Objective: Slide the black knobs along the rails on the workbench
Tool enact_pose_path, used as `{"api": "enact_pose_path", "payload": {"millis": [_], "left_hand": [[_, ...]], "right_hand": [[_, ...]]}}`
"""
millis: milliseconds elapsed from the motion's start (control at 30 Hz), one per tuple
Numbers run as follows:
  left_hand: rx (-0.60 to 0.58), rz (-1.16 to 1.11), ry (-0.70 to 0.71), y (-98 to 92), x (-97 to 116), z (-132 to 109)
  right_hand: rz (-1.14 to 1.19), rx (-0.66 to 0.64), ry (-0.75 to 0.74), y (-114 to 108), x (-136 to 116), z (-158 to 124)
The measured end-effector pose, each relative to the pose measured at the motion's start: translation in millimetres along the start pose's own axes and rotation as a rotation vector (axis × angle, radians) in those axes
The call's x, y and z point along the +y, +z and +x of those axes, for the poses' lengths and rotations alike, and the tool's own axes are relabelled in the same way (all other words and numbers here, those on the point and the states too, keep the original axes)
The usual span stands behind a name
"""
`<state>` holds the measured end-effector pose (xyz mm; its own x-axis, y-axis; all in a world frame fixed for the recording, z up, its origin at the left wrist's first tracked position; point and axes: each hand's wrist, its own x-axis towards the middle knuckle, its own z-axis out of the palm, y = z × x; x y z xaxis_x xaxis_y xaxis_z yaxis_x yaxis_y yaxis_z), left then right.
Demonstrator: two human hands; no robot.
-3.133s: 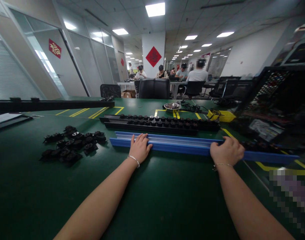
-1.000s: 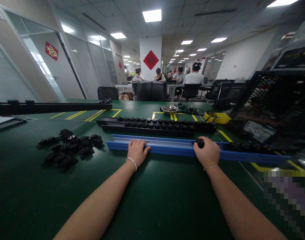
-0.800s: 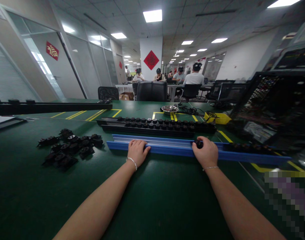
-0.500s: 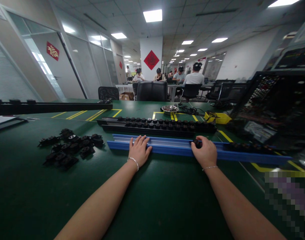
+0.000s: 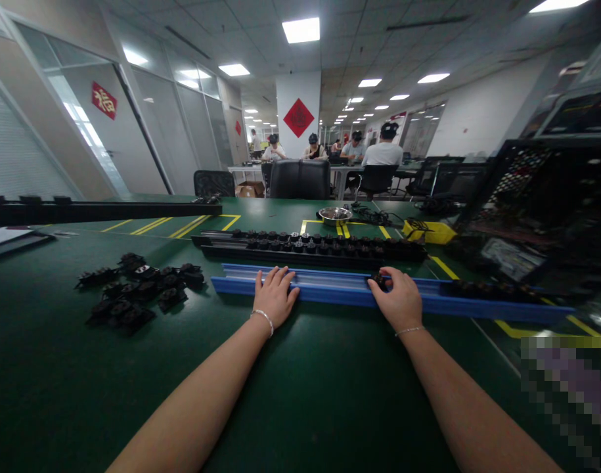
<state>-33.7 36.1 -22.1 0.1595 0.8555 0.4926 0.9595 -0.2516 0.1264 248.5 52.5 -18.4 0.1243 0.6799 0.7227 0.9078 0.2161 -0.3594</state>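
A long blue channel rail [image 5: 330, 297] lies crosswise on the green table in front of me. My left hand [image 5: 275, 297] rests flat on its left part, fingers spread and holding nothing. Within the channel, right of the middle, a small black socket module [image 5: 379, 280] sits between the thumb and fingers of my right hand [image 5: 399, 299]. The fingers partly cover that module. Farther right, a row of black socket modules [image 5: 492, 290] fills the rail's end. Left of the rail lies a loose heap of similar black modules [image 5: 142, 289].
Behind the blue rail are black rails [image 5: 305, 246] filled with modules. A metal bowl [image 5: 335, 215], black cables [image 5: 374, 213] and a yellow box [image 5: 429, 232] stand farther back. Another black rail [image 5: 103, 211] juts in from the left. A dark perforated case [image 5: 541, 197] stands at right.
My right hand has shifted a little to the left along the blue rail, and the black socket module has moved with it. My left hand stays in place.
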Motion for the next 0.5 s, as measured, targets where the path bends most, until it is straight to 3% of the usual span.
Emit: {"api": "enact_pose_path", "payload": {"millis": [500], "left_hand": [[0.000, 0.000, -0.001, -0.4, -0.3, -0.4]], "right_hand": [[0.069, 0.023, -0.101, -1.2, -3.0, -2.3]]}}
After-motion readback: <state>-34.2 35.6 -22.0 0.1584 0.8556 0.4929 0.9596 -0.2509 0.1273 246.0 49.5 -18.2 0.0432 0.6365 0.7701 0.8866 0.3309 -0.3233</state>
